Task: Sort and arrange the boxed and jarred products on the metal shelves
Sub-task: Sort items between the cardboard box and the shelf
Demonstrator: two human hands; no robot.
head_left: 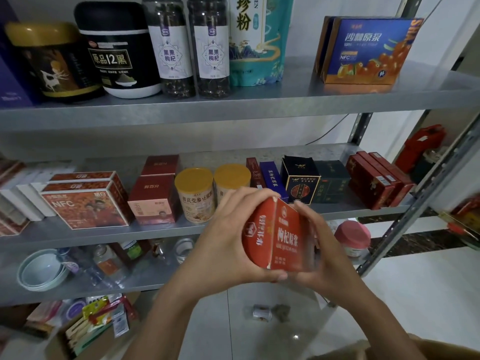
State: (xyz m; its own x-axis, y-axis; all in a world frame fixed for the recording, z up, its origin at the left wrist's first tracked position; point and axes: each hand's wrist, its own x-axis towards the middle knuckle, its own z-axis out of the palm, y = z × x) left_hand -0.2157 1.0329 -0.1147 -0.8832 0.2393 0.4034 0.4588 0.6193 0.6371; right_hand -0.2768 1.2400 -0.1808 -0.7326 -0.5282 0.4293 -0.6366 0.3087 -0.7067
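**Red box in both hands, off the shelf: drop and knock-over risks**

Red box [278,235] is in the air in front of the mid shelf [155,231], resting on nothing. It is turned corner-on to the camera and slightly tilted. Left hand [228,237] grasps its left face, fingers curled over the top edge, thumb under the bottom corner. Right hand [322,253] grasps the right side with fingertips at the top. The rest of that grip is blurred, so I cannot tell how firm it is.

Drop: only floor [272,341] lies under the hands. If one hand lets go before the other has a full wrap, the box likely pivots on its bottom corner and falls.

Knock-over: just beyond the left fingers stand two cans [194,193], tall and close together. Beyond the right fingers a thin maroon box [253,172], blue box [272,178] and black box [301,180] are packed side by side. No free gap shows behind the hands, so pushing the red box straight in would probably shove a can back or tip the thin box.

Clip: pink jar [352,236] sits just right of the right hand on the lower shelf [145,279]. A wide wrist swing could hit it.

Mis-sort: a red stack [371,183] stands far right of the right hand. The colour is similar but the labels are unreadable, so wrong grouping is possible.
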